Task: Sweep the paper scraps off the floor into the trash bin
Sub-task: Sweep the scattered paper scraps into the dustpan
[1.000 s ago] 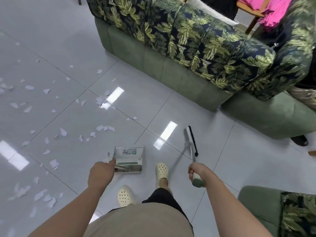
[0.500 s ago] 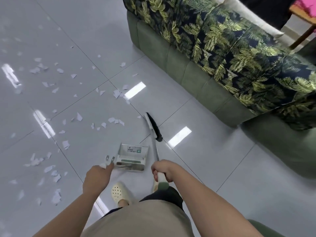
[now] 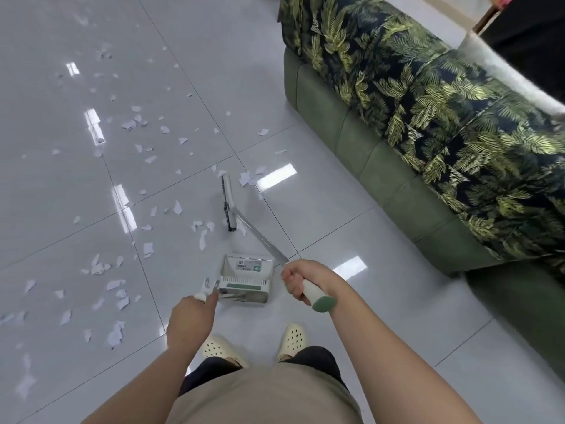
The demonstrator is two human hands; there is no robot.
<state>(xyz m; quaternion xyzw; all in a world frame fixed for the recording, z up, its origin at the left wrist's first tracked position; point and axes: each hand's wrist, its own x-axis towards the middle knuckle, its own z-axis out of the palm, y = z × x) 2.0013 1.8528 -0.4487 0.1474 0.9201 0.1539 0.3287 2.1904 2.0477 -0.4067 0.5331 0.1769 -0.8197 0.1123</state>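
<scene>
Many white paper scraps (image 3: 147,248) lie scattered over the glossy grey tile floor, mostly to the left and ahead. My right hand (image 3: 301,278) grips the green-tipped handle of a long broom whose black-bristled head (image 3: 228,206) rests on the floor among scraps just beyond the dustpan. My left hand (image 3: 191,319) holds the handle of a silver dustpan (image 3: 246,278) that stands on the floor right in front of my feet. No trash bin is in view.
A green sofa (image 3: 351,139) with a dark leaf-print cover runs along the right side, its base close to the broom's right. My two cream clogs (image 3: 292,338) stand just behind the dustpan. Bright light reflections streak the tiles.
The broom head has swung from the right of the dustpan to the floor ahead and left of it, among the scraps. The view has turned left, and the dustpan stays by my feet.
</scene>
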